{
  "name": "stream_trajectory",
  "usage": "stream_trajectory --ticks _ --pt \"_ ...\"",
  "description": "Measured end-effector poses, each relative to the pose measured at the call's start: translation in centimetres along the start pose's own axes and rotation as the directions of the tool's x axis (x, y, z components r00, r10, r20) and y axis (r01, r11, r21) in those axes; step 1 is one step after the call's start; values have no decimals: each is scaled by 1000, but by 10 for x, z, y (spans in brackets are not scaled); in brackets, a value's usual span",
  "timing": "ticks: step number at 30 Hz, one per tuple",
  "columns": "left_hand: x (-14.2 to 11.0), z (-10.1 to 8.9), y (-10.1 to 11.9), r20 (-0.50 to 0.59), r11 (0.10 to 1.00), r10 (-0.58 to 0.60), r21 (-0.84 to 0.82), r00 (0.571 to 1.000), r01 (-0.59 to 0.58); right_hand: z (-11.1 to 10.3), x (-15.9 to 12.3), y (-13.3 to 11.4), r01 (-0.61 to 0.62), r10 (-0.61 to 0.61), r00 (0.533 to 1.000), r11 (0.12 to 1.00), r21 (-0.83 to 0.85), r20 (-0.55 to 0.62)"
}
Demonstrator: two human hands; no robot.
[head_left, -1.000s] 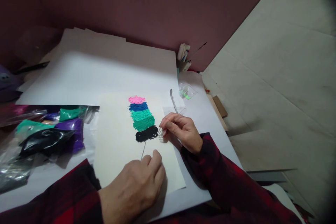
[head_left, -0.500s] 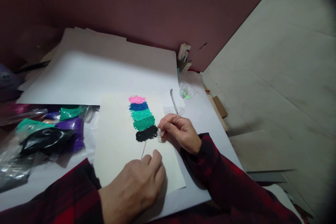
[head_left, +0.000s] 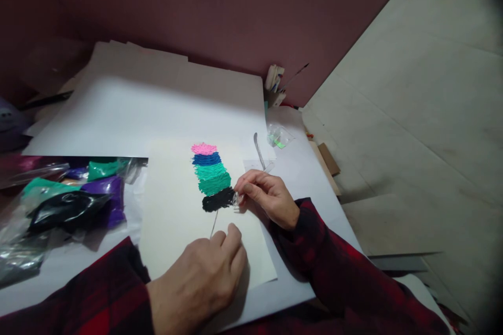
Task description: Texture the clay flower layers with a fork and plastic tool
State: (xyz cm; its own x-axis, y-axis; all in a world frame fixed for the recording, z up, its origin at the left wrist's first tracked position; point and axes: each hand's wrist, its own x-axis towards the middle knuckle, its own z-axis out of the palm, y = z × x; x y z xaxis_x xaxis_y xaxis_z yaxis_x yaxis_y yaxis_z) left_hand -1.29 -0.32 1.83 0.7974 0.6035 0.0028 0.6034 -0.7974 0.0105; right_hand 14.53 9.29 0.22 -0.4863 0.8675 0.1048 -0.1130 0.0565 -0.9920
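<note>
My right hand (head_left: 265, 196) is closed, thumb against fingers, around a small fork (head_left: 237, 202) whose pale tines touch the right end of a black clay band (head_left: 217, 200). Above it on the cream paper (head_left: 171, 220) run textured bands: green (head_left: 214, 185), turquoise (head_left: 211, 171), blue (head_left: 206, 159) and pink (head_left: 204, 149). My left hand (head_left: 204, 272) lies on the lower paper, fingers curled in, their tips mostly hidden. A thin grey line (head_left: 214, 224) runs from the black band to this hand; I cannot tell whether it is drawn or a thin tool.
Plastic bags of coloured clay (head_left: 70, 207) lie at the left. Large white sheets (head_left: 176, 94) cover the back. A metal handle-like tool (head_left: 259, 151) and a clear packet with a green bit (head_left: 280, 137) lie to the right, near the table's edge.
My right hand has shifted slightly left, bringing the fork's tines onto the end of the black clay. My left hand has stayed in place.
</note>
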Motion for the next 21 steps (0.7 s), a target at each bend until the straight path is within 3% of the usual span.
stream_trajectory --ticks 8,12,21 --pt "1 -2 0 69 999 3 38 998 -6 1 1 1 -17 16 1000 1000 14 5" --pt "1 -2 0 28 1000 3 24 1000 -4 1 1 1 -34 34 999 999 15 -1" --pt "0 -3 -1 22 1000 -1 15 1000 1 -12 -1 3 55 -49 985 998 33 -163"
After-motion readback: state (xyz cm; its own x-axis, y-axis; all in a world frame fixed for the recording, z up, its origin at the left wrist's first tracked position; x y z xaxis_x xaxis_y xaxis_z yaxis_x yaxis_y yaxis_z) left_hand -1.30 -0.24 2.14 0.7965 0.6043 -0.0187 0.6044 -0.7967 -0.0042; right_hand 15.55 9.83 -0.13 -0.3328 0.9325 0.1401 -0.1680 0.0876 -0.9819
